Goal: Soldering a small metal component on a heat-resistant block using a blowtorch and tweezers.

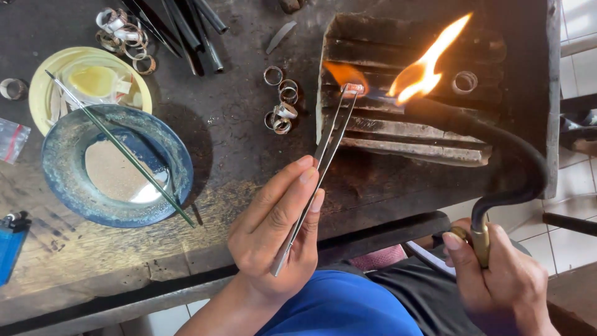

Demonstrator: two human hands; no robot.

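orange flame from the torch plays on a small glowing ring, which sits in the tips of the tweezers over the charred block at the far right of the worktop. left hand fingers pinch the tweezers; right hand fingers wrap the torch's brass neck. loose rings lie just left of the block, a blue dish far left.

Blue lighter getting cut by left edge; plastic bag too. Flame hiding the glowing piece in tweezers; right hand running off bottom edge.
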